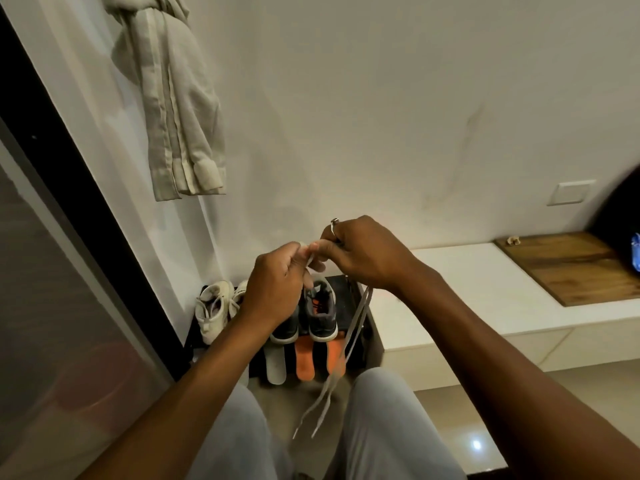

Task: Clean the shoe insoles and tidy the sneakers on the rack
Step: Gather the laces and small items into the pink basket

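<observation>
Both forearms reach up from 6 o'clock and meet just below frame centre, wrists bent inward, knuckles toward the camera.

Left hand (277, 282): fingers curled, thumb and fingertips pinching a pale lace (349, 337) at its upper end.

Right hand (363, 254): at 2 o'clock of the left, nearly touching it, fingers curled tight over the same lace. Ring (334, 225) on one finger. Two strands drop from under this hand toward 6 o'clock; loose ends hang between the knees.

Rack (343, 292): dark, on the floor against the wall, directly beneath the hands. Grey sneakers (322, 313) on it, toes to the wall, partly hidden by the left hand. White sneakers (213, 311) at their 9 o'clock. At the rack's near edge, 6 o'clock of the grey pair, a white insole (276, 365) and orange insoles (304, 362) lie side by side.

Counter (467, 289): white, at 3 o'clock of the rack, carrying a wooden board (571, 268). Garment (176, 116) hangs on the wall at 11 o'clock.
</observation>
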The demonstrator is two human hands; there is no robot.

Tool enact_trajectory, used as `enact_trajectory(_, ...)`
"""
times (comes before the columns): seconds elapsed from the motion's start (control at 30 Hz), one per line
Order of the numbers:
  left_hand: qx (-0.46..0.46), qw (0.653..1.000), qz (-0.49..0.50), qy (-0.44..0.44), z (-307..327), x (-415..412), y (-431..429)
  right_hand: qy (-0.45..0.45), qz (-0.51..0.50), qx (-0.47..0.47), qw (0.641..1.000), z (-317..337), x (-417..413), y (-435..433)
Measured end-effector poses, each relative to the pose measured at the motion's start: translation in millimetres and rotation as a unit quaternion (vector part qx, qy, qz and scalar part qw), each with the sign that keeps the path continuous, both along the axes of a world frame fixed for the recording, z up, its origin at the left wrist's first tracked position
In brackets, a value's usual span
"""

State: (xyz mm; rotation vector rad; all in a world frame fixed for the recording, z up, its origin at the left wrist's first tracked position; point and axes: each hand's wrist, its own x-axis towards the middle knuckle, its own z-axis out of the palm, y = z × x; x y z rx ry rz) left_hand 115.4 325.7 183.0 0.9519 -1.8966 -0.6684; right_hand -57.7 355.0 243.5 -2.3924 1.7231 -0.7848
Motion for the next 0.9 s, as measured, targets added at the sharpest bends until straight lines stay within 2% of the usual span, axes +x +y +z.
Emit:
enact_trajectory(0.1, 0.157, 0.985, -0.063, 0.013, 9.6, -3.6, 3.8, 0.025, -0.019, -0.043, 0.999, -6.8, -6.8, -4.7)
enact_trajectory(0.17, 0.248, 0.962, -0.112, 0.023, 17.6, 0.5, 5.6, 0.002, -0.022, -0.051, 0.998, -10.6, -8.9, -6.9)
enact_trajectory(0.3, 0.401, 0.868, -0.238, 0.173, 32.6, 6.6, 12.4, -0.096, -0.011, -0.043, 0.994, -20.6, -7.7, -9.9)
enact_trajectory(0.4, 0.437, 0.823, -0.243, 0.269, 40.6, 3.5, 17.6, -0.172, -0.017, -0.011, 0.985, -32.9, -0.8, -9.7)
enact_trajectory(0.47, 0.433, 0.793, -0.227, 0.363, 44.0, 1.5, 18.2, -0.196, -0.020, 0.008, 0.980, -40.3, 2.8, -9.4)
enact_trajectory(0.57, 0.406, 0.734, -0.227, 0.495, 51.2, -2.4, 16.8, -0.187, -0.023, 0.043, 0.981, -44.7, 9.3, -6.8)
enact_trajectory(0.63, 0.384, 0.716, -0.215, 0.541, 52.8, -5.8, 14.2, -0.168, -0.005, 0.056, 0.984, -45.6, 15.8, -5.4)
enact_trajectory(0.7, 0.351, 0.723, -0.189, 0.564, 49.9, -6.9, 9.5, -0.160, 0.011, 0.066, 0.985, -43.9, 23.0, -4.5)
enact_trajectory(0.8, 0.291, 0.769, -0.140, 0.552, 41.9, -4.4, 1.8, -0.137, 0.033, 0.059, 0.988, -37.6, 26.2, -2.1)
enact_trajectory(0.83, 0.266, 0.796, -0.118, 0.531, 38.2, -3.0, -0.3, -0.121, 0.039, 0.048, 0.991, -34.8, 25.6, -0.9)
enact_trajectory(0.9, 0.202, 0.873, -0.061, 0.439, 28.6, -1.1, -2.6, -0.088, 0.039, 0.014, 0.995, -30.6, 21.8, 0.0)
